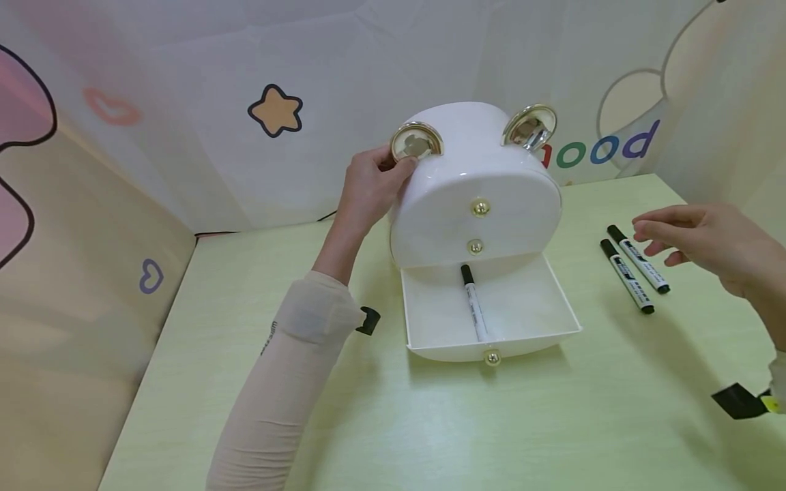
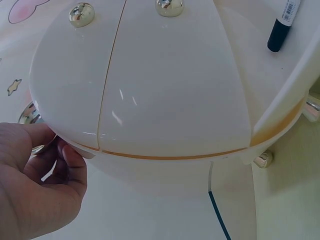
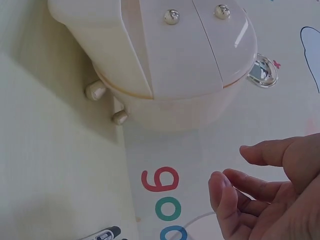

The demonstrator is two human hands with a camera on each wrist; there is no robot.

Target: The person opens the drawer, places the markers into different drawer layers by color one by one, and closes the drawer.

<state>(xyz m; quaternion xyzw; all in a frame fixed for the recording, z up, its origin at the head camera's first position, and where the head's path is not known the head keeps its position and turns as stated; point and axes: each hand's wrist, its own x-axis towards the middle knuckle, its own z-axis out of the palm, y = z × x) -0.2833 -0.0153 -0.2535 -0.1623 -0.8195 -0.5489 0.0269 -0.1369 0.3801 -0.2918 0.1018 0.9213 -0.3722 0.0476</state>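
A white round-topped drawer box (image 1: 473,184) with gold ears stands on the table, its bottom drawer (image 1: 522,300) pulled out. My left hand (image 1: 371,187) pinches the box's left gold ear (image 1: 417,136), thumb in front and fingers behind; the left wrist view shows the same hand (image 2: 42,182) at the box's edge. Inside the drawer lies a black-capped marker (image 1: 474,303). Two similar markers, one nearer (image 1: 628,276) and one farther (image 1: 640,260), lie side by side right of the box. Just above them hovers my right hand (image 1: 706,239), fingers loosely bent with nothing between them (image 3: 265,192).
The pale green table (image 1: 491,429) meets a printed cloth backdrop (image 1: 344,75) behind the box and at both sides. The right gold ear (image 1: 531,127) sticks up from the box. Small gold knobs (image 1: 481,208) mark the drawer fronts.
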